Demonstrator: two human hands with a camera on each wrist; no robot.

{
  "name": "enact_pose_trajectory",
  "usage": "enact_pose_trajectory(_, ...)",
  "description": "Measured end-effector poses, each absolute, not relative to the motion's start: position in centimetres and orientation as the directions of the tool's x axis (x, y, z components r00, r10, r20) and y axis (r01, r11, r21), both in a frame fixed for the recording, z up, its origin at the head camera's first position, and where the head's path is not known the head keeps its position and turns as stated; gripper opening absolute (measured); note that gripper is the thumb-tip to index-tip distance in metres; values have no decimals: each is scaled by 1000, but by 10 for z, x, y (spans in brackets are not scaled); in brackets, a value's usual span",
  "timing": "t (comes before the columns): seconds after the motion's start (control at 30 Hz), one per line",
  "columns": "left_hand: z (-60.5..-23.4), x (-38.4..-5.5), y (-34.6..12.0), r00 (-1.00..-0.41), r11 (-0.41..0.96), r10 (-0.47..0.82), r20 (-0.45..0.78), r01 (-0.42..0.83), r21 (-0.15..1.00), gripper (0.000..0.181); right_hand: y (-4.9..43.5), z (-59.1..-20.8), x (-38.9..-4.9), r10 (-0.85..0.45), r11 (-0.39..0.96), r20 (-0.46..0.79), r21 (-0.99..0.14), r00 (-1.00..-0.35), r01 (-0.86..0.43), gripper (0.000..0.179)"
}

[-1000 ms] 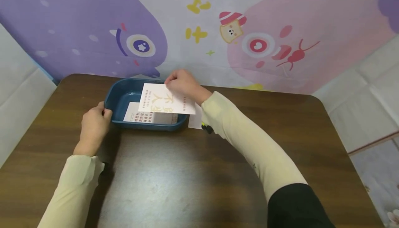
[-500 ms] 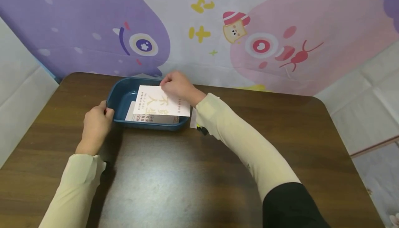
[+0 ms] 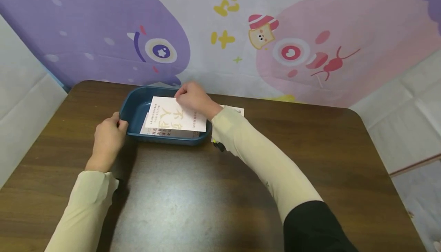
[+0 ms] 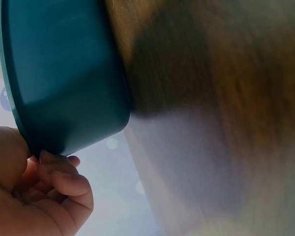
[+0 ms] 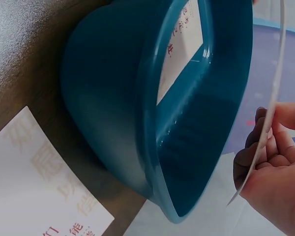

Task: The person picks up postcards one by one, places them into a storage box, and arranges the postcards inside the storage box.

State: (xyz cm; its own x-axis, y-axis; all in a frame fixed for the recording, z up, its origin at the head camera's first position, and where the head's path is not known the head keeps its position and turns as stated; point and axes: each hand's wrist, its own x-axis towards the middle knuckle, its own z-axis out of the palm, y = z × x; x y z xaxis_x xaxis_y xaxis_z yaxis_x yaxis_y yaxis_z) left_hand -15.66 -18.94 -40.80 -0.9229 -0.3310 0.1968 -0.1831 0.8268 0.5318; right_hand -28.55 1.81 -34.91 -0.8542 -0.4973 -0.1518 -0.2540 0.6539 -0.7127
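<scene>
A white card [image 3: 162, 114] with gold characters is pinched along its far edge by my right hand [image 3: 196, 98], which holds it over the blue-green plastic basin [image 3: 165, 140]. In the right wrist view the card [image 5: 273, 105] appears edge-on, thumb on one face and fingers on the other. My left hand [image 3: 109, 137] grips the basin's left rim; the left wrist view shows its fingers curled at the corner of the basin [image 4: 69, 73]. Inside the basin lies another printed card [image 5: 184, 46], partly covered by the held one in the head view.
Another card [image 5: 44, 182] with gold and red characters lies on the table right of the basin, mostly behind my right sleeve in the head view. The brown wooden table [image 3: 193, 191] ends at a cartoon-printed cloth [image 3: 213, 60] just behind the basin.
My right hand has moved the card slightly left and toward me, farther over the basin. The left hand keeps its grip on the rim.
</scene>
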Motion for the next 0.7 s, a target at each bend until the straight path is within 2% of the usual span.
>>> enact_pose_trajectory(0.7,-408,-156,-190,-926,829,-326,191,-183,529,16,-1,-376,-282,-450,693,-188,-690,-873,-209,20)
